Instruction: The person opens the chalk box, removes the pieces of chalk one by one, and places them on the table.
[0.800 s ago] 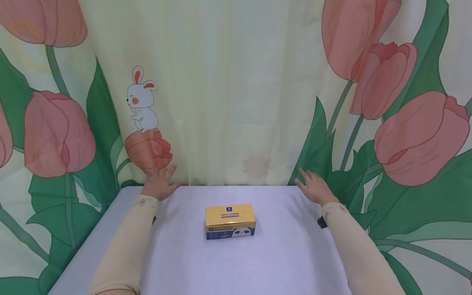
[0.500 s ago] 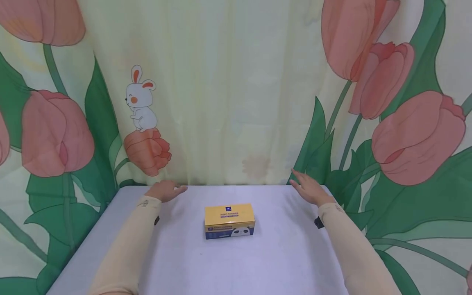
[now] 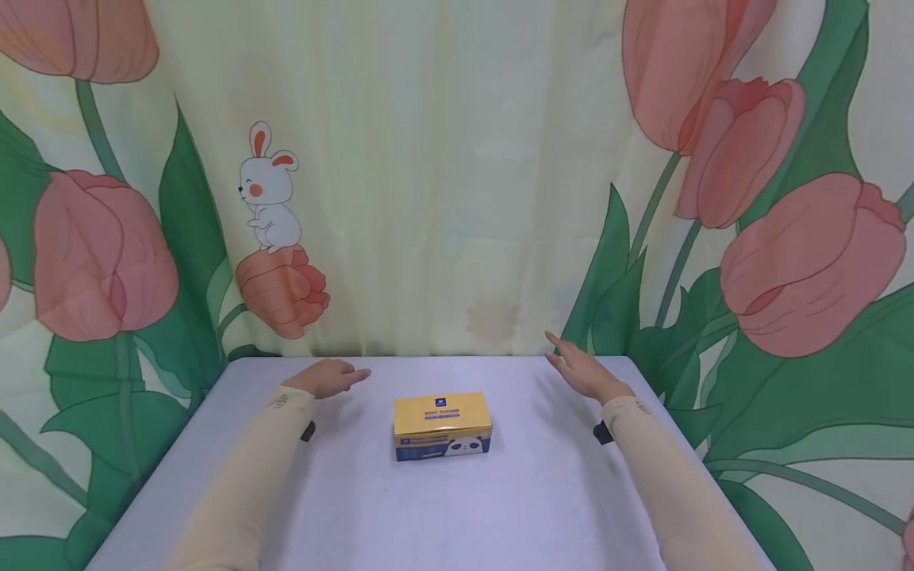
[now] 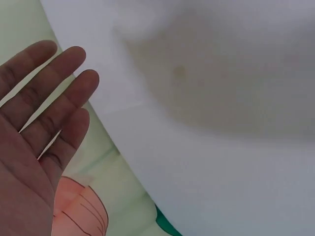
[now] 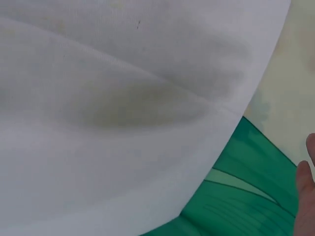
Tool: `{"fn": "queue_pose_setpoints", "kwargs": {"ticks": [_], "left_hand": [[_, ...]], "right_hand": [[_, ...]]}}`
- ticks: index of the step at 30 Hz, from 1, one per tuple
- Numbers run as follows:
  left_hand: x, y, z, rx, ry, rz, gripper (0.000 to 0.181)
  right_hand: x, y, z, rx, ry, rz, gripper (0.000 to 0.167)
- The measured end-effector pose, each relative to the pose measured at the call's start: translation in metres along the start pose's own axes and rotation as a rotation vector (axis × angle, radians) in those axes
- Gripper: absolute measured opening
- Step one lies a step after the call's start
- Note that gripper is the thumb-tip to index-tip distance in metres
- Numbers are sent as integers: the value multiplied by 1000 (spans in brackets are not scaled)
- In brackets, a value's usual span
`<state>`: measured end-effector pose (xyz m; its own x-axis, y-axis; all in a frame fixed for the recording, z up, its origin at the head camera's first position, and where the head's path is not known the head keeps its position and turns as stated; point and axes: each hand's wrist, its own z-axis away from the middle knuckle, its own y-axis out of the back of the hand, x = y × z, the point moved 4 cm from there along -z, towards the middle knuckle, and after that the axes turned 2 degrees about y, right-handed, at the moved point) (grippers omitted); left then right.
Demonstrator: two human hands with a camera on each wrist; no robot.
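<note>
A yellow and dark blue box [image 3: 441, 426] with a panda face on its front lies on the table, between the two hands and touched by neither. To its left, my left hand [image 3: 327, 378] hovers over the table's far part; the left wrist view shows that hand [image 4: 39, 113] with fingers extended and slightly spread, palm bare. My right hand [image 3: 581, 371] is held above the table at the far right, fingers straight and holding nothing. Only some fingertips and the edge of that hand [image 5: 305, 196] enter the right wrist view.
A white cloth covers the table [image 3: 457, 515]. Behind its far edge hangs a pale curtain [image 3: 443, 174] printed with pink tulips, green leaves and a white rabbit [image 3: 270, 194]. Both hands cast soft shadows on the cloth.
My left hand has lowered and shifted right, its fingers now pointing more to the right. My right hand has moved left and slightly down. The box has stayed in place on the table.
</note>
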<state>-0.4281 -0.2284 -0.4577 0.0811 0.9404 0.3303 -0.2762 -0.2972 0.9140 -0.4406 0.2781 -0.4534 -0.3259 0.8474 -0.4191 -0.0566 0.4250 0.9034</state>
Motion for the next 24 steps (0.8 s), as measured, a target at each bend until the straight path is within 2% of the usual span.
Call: {"fn": "queue_pose_setpoints", "kwargs": {"ticks": [5,12,17,20,24], "left_hand": [[11,-8,-4,-24,-54,66,70],[29,-19,-9,-34,-93,128,70],[45,-26,-9,-48,-120,132,66],[54,-28,-8,-40,-130,143,61],[67,-32,-6,-49,-147,197,51]], "right_hand": [[3,-5,5,-38,-38,-43,77],[2,-19,7,-58,-19,-68,77],[-7,-32,5,-88,-11,-63,77],[-16,-39,1,-92,32,-34,75],[-31,-50,-4,-90,161,19,72]]}}
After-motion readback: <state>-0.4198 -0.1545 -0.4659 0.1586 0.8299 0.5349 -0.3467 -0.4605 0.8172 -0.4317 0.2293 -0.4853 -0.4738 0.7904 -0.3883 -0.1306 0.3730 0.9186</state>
